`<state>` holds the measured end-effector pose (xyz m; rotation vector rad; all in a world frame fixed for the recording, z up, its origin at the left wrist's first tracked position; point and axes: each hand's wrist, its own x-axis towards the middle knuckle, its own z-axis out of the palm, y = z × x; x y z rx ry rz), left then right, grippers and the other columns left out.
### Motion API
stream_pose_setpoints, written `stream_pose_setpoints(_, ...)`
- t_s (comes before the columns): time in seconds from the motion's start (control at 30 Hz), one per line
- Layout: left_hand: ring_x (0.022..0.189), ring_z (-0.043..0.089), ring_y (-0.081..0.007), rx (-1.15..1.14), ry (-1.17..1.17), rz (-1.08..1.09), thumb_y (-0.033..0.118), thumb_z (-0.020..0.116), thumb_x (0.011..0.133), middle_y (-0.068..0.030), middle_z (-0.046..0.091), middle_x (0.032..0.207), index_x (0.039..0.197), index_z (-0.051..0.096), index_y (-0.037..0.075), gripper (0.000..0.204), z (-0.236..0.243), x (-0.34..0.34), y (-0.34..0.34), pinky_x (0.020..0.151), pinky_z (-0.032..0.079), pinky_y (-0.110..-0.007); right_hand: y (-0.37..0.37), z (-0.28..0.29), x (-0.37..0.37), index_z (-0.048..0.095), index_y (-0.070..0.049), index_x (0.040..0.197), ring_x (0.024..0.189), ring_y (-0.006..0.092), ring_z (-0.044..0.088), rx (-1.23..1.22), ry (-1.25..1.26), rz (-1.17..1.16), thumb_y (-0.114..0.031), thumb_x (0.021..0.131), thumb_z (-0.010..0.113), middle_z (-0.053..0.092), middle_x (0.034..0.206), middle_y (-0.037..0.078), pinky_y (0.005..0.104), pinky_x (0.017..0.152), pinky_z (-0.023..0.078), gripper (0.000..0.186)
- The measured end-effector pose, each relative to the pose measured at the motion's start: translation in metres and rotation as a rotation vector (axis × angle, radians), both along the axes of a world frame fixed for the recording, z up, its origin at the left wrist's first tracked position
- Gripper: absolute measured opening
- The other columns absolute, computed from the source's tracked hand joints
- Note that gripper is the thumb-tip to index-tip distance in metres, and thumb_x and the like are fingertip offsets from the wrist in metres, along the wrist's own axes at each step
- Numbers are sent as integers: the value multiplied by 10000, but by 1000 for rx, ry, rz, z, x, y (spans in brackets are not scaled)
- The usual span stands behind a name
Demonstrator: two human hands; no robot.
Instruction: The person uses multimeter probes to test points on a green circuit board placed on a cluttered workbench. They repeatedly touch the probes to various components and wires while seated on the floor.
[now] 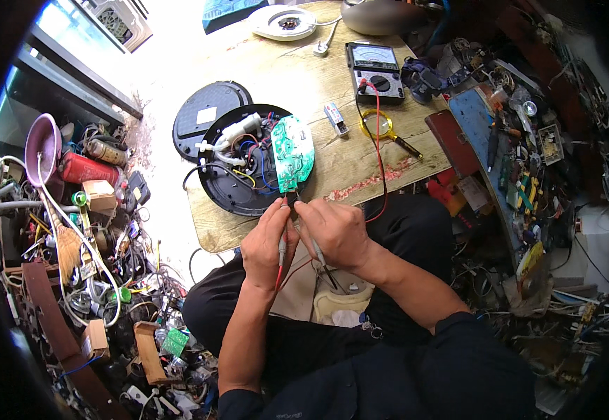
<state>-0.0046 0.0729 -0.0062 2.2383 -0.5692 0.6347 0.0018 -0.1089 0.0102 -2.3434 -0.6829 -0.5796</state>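
Observation:
My left hand (266,241) is closed round a red test probe (281,262), its tip at the lower edge of a green circuit board (294,154). Close beside it, my right hand (336,231) grips a dark test probe (320,253). Whether either tip touches a contact is hidden by my fingers. The board lies over the right side of an open round black appliance housing (224,183), with wires, white tubes and a pale cylinder inside. An analog multimeter (376,73) stands farther back on the right, with a red lead running from it.
A round black cover (210,105) lies behind the housing on the wooden table (269,77). To the right are a small box (336,119) and a yellow magnifying glass (388,133). A white round device (283,23) sits at the back. Cluttered parts and tools crowd both sides.

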Motion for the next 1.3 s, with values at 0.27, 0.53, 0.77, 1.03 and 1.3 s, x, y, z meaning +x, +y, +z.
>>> stream_pose_setpoints(0.27,992,790,-366,-8,7,7,-72,763,849,-244,761,1221,1225,692,-19,386,1,1,-1,809,636,-385,0,4,0,656,-13,1158,644,280,671,3,2,-11,-108,869,717,579,806,92,397,561,532,310)
stream_pose_setpoints(0.53,986,792,-363,-16,0,4,-81,762,846,-248,764,1208,1216,693,-21,381,0,1,-1,802,636,-385,0,3,-1,651,-13,1150,643,286,670,1,12,-9,-100,870,720,577,803,95,401,562,534,302)
stream_pose_setpoints(0.77,949,794,-357,-15,-13,9,-81,759,846,-245,766,1202,1210,694,-16,375,5,1,-2,780,635,-377,-2,2,-2,663,-1,1167,647,282,674,-1,-3,-21,-89,849,730,593,808,97,398,563,538,336)
stream_pose_setpoints(1.03,906,791,-353,-42,-12,12,-53,767,854,-222,768,1199,1197,698,-5,353,5,0,-1,765,637,-380,-14,9,-4,702,17,1161,651,300,713,113,-39,-8,-27,817,765,702,855,135,378,579,560,353)
stream_pose_setpoints(1.3,916,794,-323,55,-96,29,-12,801,793,-182,775,1175,1131,732,31,348,13,-3,-3,753,635,-370,-26,0,-4,701,-47,1218,688,318,714,233,-75,73,-6,869,770,692,855,133,403,586,554,358)
